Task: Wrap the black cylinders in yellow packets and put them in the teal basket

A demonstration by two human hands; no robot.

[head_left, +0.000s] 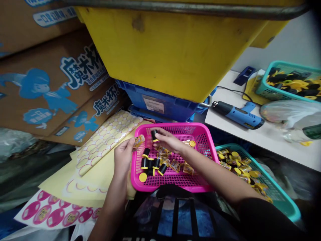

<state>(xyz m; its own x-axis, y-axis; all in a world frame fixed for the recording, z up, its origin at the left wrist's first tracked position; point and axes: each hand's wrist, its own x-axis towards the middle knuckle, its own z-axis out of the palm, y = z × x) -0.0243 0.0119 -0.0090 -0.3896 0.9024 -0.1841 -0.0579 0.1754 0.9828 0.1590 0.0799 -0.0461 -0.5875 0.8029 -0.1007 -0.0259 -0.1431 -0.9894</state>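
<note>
My left hand (124, 152) pinches a small clear wrapper with yellow print (138, 141) at the left rim of a pink basket (213, 150). Over the basket, my right hand (167, 139) grips a small black cylinder with a yellow end (154, 135). The two hands are a short way apart. Below them in the basket lie several more black cylinders with yellow ends (144, 163), some upright and some tipped. Printed wrappers (175, 165) lie loose beside them, and a yellow cap (192, 143) sits near the right side.
Sticker sheets (100, 140) lie at left by stacked cartons (45, 87). A yellow bin (170, 50) on a blue crate (160, 103) blocks the front. At right are a teal basket of wrapped pieces (283, 201), a blue heat gun (238, 115) and another teal basket (268, 88).
</note>
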